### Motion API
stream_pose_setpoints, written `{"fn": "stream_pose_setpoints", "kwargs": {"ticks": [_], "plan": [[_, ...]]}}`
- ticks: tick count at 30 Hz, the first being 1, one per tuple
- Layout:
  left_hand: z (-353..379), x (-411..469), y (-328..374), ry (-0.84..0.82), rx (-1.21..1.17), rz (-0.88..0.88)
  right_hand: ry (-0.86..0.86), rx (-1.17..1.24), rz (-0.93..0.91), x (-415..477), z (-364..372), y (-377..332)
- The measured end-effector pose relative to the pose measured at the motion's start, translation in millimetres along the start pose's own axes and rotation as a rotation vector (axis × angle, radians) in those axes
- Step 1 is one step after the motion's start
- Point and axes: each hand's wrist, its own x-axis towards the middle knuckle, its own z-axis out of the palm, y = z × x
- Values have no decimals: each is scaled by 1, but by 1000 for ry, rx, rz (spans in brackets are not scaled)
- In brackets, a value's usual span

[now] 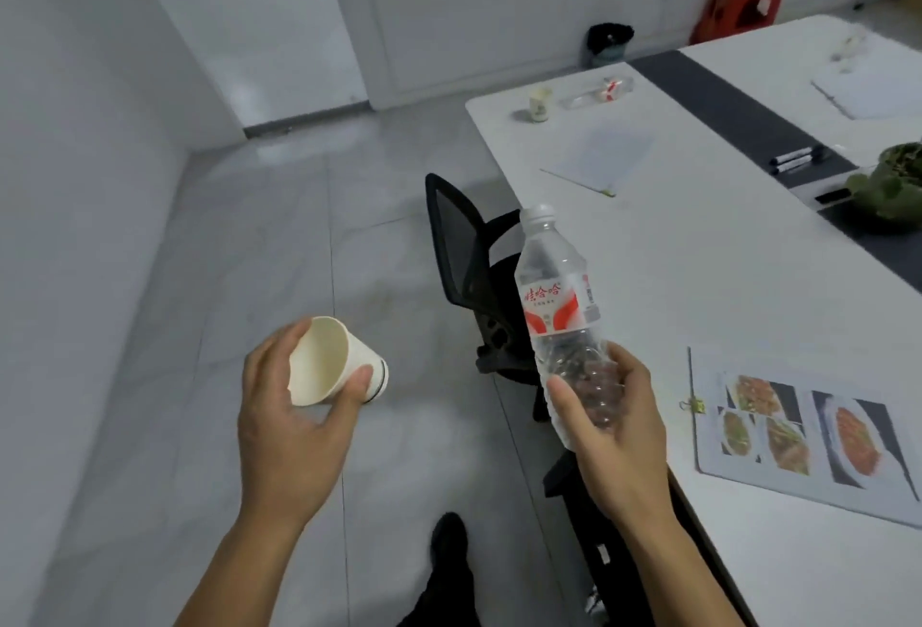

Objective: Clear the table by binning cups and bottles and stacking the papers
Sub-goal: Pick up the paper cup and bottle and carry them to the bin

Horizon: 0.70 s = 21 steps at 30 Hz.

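You hold a cup and a bottle, ready for the bin.
Your left grip [294,407] curls round the paper cup [324,359] at lower left, and your right grip [613,422] wraps the water bottle [554,297] mid-frame. Next, I think, walk to the black bin [608,45] up top, past the chair [464,247]. Another cup [540,102], a lying bottle [598,92] and papers [598,157] sit on the worktop [673,267].

A cream paper cup [327,362] with a black band [382,377] at its base, a clear bottle [551,272] with white cap [538,215] and red-and-white label [551,309], a white table [698,277] crossed by a dark grey strip [738,112], a black mesh chair [456,237].
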Motion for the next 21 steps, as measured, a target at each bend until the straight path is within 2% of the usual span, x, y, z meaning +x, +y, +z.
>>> {"fn": "stream_pose_setpoints", "kwargs": {"ticks": [6,11,16,21], "plan": [[-35,65,-64,158,-43,-72,-132,-93,-78,54,106,-25],[-48,175,-118,205,-44,-89,-181,-115,-115,135,223,-55],[-55,311,-146,204,-50,-25,-192,-106,-149,224,319,-97],[-16,442,-160,127,-65,17,-106,-86,-168,317,370,-107]]}}
